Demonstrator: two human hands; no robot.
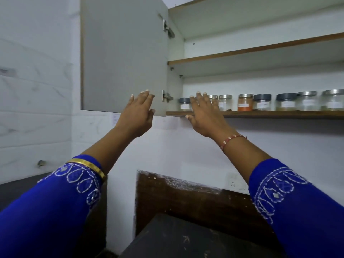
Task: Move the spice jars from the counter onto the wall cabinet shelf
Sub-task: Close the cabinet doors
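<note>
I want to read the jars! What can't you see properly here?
Head view:
- White labels on the glass spice jars: too small and blurred to read.
- Steel-lidded jar: mostly hidden behind the right hand.
- Rightmost steel-lidded jar: cut off by the picture's right edge.

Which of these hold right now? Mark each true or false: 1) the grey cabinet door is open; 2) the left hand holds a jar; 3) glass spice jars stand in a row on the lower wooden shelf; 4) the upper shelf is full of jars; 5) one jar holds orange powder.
1) The grey cabinet door is open: true.
2) The left hand holds a jar: false; its fingers are straight and it holds nothing.
3) Glass spice jars stand in a row on the lower wooden shelf: true.
4) The upper shelf is full of jars: false; no jar shows on it.
5) One steel-lidded jar holds orange powder: true.
</note>
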